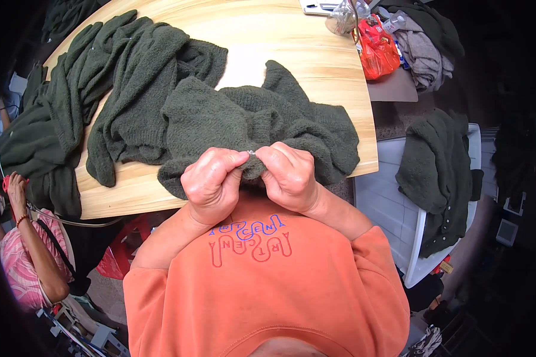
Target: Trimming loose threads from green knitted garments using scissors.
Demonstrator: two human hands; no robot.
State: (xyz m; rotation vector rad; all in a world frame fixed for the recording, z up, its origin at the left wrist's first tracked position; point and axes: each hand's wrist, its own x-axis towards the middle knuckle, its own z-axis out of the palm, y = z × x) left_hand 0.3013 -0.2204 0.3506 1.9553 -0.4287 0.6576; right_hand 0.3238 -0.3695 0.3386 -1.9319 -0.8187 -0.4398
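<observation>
My left hand (211, 181) and my right hand (289, 177) meet at the table's near edge, both closed in a pinch. Between their thumbs and fingertips is the edge of a dark green knit garment (211, 116). A tiny shiny silvery piece (251, 153) shows where the fingertips almost touch; it is too small to name. The rest of this garment lies bunched on the wooden table (321, 53), beyond my hands and to their right.
More dark green knitwear (143, 83) is heaped on the table's left. At right, a buttoned dark green knit garment (438, 172) hangs over a white bin (384, 190). A red plastic bag (378, 50) sits behind it. A co-worker's hand (18, 190) is at far left.
</observation>
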